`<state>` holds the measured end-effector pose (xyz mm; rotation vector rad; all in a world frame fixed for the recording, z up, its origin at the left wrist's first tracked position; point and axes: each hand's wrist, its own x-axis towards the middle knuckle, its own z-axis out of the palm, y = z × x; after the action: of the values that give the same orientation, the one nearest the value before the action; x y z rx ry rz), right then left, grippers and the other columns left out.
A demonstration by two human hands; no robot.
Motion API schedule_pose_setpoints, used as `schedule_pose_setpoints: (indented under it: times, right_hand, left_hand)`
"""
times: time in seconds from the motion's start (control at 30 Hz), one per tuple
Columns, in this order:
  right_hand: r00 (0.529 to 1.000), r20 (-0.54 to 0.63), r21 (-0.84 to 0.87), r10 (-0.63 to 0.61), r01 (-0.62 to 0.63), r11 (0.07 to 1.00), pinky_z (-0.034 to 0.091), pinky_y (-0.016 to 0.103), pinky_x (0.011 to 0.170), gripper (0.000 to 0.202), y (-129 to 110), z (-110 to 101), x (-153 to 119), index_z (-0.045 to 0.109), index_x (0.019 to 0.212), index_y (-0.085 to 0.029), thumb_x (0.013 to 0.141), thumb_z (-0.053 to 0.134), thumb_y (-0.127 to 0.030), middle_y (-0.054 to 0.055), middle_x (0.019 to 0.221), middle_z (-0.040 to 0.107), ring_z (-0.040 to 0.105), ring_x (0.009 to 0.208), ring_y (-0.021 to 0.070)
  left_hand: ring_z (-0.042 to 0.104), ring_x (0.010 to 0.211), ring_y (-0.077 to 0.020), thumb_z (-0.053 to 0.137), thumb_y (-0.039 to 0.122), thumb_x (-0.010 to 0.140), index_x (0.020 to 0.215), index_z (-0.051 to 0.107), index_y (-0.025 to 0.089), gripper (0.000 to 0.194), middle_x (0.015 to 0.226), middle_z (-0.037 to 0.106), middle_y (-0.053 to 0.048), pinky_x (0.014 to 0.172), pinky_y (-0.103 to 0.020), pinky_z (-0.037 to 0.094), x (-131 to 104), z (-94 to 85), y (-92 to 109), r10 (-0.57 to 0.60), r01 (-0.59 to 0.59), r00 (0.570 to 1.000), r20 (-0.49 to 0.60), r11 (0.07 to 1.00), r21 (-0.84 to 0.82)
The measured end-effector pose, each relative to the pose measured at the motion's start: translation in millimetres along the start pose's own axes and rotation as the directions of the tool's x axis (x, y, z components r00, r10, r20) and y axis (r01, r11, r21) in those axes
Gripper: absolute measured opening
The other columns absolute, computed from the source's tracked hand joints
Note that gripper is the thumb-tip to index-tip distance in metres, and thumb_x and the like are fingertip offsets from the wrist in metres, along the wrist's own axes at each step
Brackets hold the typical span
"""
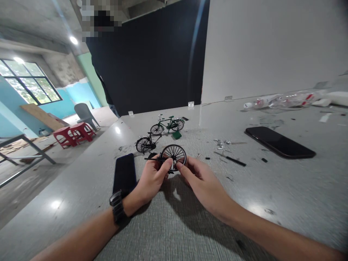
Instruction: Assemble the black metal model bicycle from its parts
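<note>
A small black spoked wheel of a model bicycle is held up between my two hands over the table. My left hand is closed on it from the left, thumb against the spokes, with a thin dark rod and other black parts by the fingers. From the right, my right hand grips the wheel's lower rim between thumb and fingers. Just behind stands a partly built black model bicycle, showing one wheel. Farther back a green model bicycle stands upright, a small green block in front of it.
A dark phone lies by my left wrist, another phone at the right. Silver small parts and a thin black tool lie right of my hands. Clear plastic bottles rest at the back right. A black panel borders the table's far edge.
</note>
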<state>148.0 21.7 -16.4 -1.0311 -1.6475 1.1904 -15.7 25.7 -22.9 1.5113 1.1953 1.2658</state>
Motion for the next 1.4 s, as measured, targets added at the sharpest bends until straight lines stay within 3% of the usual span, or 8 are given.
schedule_pose_setpoints:
  times: [1.4]
  right_hand:
    - [1.000,-0.004,0.011,-0.002,0.002,1.000,0.036,0.029,0.057,0.030,-1.5,0.7,-1.0,0.057,0.085,-0.021,0.097,0.049,-0.047,0.001,0.078,0.055,0.046,0.068,0.0143]
  left_hand:
    - [0.038,0.051,-0.0088,0.058,0.051,0.087,0.073,0.052,0.018,0.037,0.060,0.045,0.004,0.047,-0.021,0.036,-0.3,0.2,1.3,-0.019,0.020,1.000,-0.016,1.000,0.013]
